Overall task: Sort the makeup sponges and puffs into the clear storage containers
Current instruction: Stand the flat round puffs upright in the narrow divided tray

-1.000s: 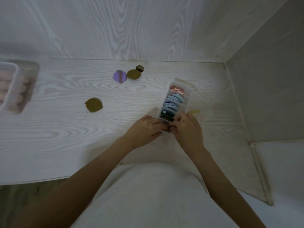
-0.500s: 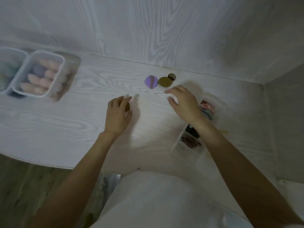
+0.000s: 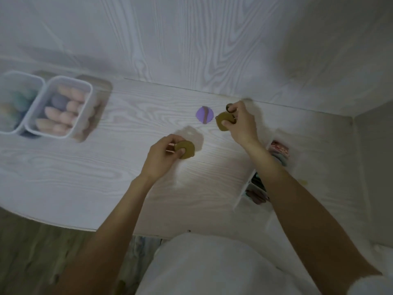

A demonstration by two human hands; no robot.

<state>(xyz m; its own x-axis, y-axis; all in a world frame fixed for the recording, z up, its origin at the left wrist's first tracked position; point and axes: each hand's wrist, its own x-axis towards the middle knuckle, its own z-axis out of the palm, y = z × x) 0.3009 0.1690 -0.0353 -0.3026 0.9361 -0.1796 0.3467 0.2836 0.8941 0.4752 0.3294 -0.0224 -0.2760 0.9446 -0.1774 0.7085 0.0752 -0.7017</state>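
**Both hands holding olive puffs above the desk**

I see a pale wood-grain desk [image 3: 85, 177] set against a matching wall. At its left edge stand two clear storage containers: the nearer container [image 3: 61, 107] holds egg-shaped sponges in pink, peach and one purple; the far-left container [image 3: 14, 101] holds blurred teal and pale ones. A narrow clear divided organizer [image 3: 276, 167] with round puffs stacked on edge sits on the right, mostly hidden under my right forearm. My right hand [image 3: 240, 122] pinches a flat olive puff [image 3: 223, 122], with a small dark round piece [image 3: 229, 107] at its fingertips. My left hand [image 3: 163, 156] pinches a second olive puff [image 3: 188, 149], thumb across its face. A purple puff [image 3: 204, 114] with a brownish strap lies flat between them.
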